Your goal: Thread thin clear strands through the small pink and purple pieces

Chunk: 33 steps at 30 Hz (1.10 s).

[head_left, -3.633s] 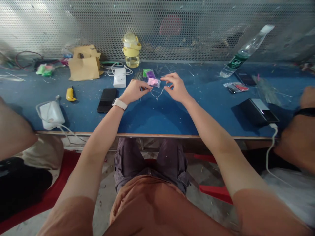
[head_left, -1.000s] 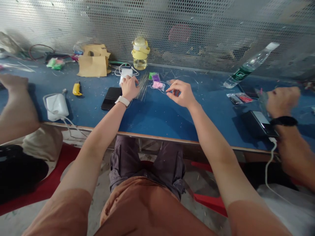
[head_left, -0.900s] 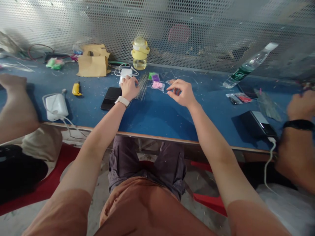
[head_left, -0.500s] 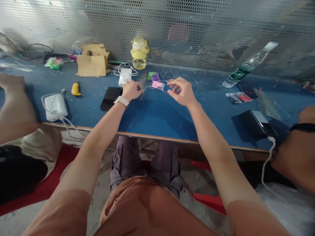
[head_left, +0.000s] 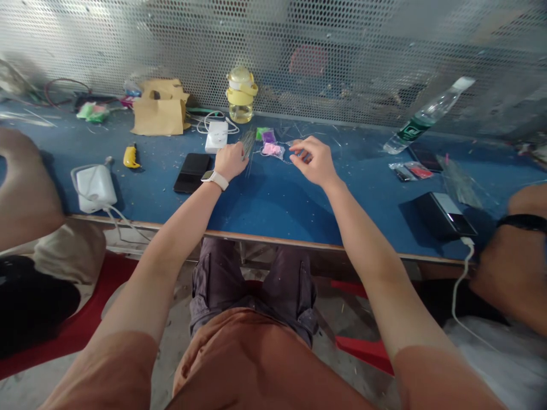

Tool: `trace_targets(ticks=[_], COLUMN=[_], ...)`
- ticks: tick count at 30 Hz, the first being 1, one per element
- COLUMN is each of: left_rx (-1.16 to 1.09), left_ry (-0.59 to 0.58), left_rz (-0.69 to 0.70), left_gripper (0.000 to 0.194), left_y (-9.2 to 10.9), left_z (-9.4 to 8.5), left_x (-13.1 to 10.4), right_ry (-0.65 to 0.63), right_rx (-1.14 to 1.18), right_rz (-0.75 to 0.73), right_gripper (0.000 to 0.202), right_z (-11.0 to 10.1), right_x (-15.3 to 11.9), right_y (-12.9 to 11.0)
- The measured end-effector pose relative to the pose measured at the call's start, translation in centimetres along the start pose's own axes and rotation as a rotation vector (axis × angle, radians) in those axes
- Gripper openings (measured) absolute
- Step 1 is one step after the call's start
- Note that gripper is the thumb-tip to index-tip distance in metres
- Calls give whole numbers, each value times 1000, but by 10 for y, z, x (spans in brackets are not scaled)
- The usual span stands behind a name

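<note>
My left hand (head_left: 231, 161), with a white watch at the wrist, is closed at the near end of a bundle of thin wires (head_left: 248, 143) on the blue table (head_left: 273, 210); what its fingers pinch is too small to tell. My right hand (head_left: 313, 160) hovers to the right with thumb and fingers curved toward each other. A thin strand seems to run near its fingertips, but whether it is held is unclear. Between my hands lies a small bag of pink pieces (head_left: 272, 149), with a purple bag (head_left: 269, 136) and a green bag (head_left: 260, 132) behind it.
A black wallet-like case (head_left: 192, 172) and a white power bank (head_left: 216, 136) are by my left hand. Behind stands a yellow-lidded bottle (head_left: 241, 97). Rightward are a tilted water bottle (head_left: 414, 126) and a black device (head_left: 444, 216). Other people's arms rest at both sides.
My left hand has turned, its knuckles now more upward and its fingers tucked closer at the wires. The right hand has barely moved. The view has shifted slightly.
</note>
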<state>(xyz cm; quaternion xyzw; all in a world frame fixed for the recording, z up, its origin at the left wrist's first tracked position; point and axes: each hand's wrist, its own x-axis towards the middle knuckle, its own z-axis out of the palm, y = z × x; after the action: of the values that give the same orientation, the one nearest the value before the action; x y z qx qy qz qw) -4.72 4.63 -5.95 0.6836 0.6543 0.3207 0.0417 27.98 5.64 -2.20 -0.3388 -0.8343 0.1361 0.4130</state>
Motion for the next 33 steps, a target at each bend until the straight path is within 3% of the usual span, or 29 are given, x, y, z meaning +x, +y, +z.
trace_targets(ticks=[4, 11, 19, 27, 33], left_rx=[117, 276, 283, 326, 336], left_ry=[-39, -181, -192, -203, -209], left_rz=[-5, -121, -141, -185, -212], left_gripper=[5, 19, 23, 31, 30], left_y=[9, 33, 35, 40, 44], left_z=[-12, -36, -38, -36, -41], left_x=[-4, -16, -16, -18, -20], right_ry=[10, 11, -1, -120, -17], right_rx=[-6, -30, -55, -147, -122], right_rz=[-9, -16, 27, 84, 122], right_gripper=[40, 31, 26, 22, 31], right_z=[1, 3, 4, 6, 6], right_x=[0, 0, 0, -1, 1], right_y=[3, 10, 10, 18, 19])
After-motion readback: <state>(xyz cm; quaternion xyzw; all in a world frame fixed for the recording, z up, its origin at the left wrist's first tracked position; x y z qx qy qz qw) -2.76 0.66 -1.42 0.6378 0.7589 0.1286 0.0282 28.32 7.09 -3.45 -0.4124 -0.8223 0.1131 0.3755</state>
